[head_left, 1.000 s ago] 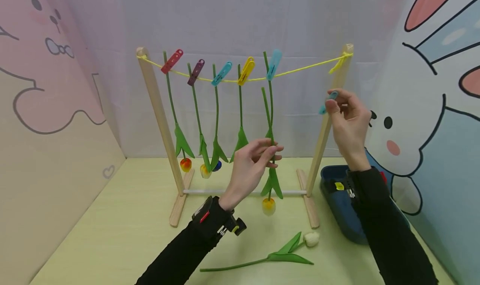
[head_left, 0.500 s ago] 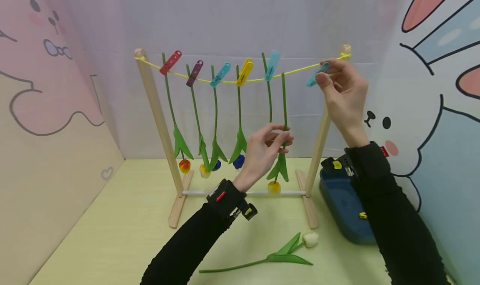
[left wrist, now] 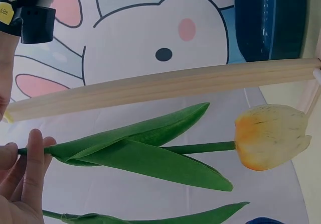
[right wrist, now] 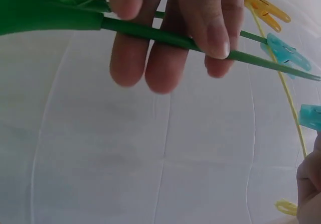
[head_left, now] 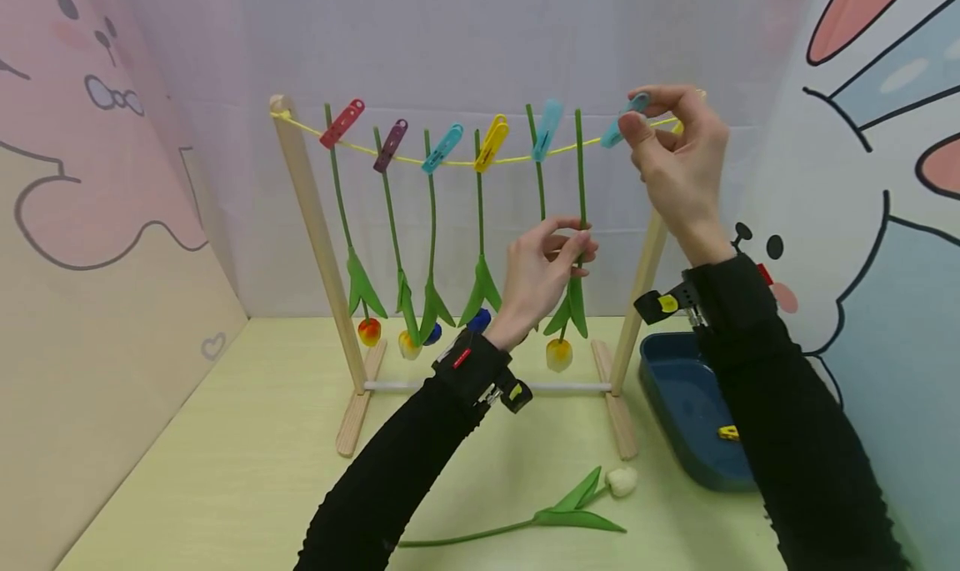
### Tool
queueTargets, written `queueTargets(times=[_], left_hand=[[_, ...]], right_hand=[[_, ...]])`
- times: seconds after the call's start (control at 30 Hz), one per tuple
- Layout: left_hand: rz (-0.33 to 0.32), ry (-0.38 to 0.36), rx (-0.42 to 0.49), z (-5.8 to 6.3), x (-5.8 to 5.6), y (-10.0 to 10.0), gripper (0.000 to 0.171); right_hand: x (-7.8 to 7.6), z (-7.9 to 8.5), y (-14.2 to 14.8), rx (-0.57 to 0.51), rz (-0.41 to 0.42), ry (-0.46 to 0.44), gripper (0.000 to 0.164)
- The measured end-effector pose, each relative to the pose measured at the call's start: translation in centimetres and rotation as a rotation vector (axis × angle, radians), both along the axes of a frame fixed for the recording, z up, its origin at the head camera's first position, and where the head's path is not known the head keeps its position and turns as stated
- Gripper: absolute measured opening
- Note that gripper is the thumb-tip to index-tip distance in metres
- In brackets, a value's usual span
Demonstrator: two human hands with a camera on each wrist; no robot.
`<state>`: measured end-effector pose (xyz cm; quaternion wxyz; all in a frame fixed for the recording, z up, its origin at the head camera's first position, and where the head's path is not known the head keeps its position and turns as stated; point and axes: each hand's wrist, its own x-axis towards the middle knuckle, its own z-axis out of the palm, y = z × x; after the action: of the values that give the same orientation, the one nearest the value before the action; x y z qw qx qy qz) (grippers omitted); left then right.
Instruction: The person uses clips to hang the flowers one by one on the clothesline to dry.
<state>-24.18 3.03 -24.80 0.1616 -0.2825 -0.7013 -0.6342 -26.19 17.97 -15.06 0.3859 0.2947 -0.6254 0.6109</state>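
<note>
My left hand [head_left: 546,267] pinches the green stem of a yellow-and-white artificial tulip [left wrist: 273,136], which hangs head down with its stem end just above the yellow string [head_left: 592,142]. My right hand [head_left: 684,164] holds a light blue clothespin [head_left: 613,132] between thumb and fingers, close to the string and right of that stem. In the right wrist view the stem crosses in front of the string, and the clothespin's tip shows at the right edge. Several tulips hang from the string to the left, each under a clothespin, among them a yellow clothespin [head_left: 492,143].
A wooden frame [head_left: 318,246] carries the string between two posts. A white tulip [head_left: 621,481] lies on the table [head_left: 225,471] in front. At the right stands a dark blue basin [head_left: 678,388] with a yellow clothespin inside. Printed panels flank both sides.
My left hand has raised the yellow-and-white tulip and moved it right, its stem now rising past the string. My right hand has brought the blue clothespin up and left to the string.
</note>
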Motion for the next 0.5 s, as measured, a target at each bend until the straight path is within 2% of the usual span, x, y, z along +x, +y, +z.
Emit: queueTargets(times=[0.13,0.5], left_hand=[[0.010,0.009,-0.012,0.4,-0.3,0.1,0.024],[0.034,-0.006,-0.004,1.2,-0.8,0.3,0.025]], right_hand=[[-0.1,0.6,0.0,-0.012,0.050,-0.004,0.013],[-0.3,1.3,0.0,-0.027,0.109,-0.039,0.013]])
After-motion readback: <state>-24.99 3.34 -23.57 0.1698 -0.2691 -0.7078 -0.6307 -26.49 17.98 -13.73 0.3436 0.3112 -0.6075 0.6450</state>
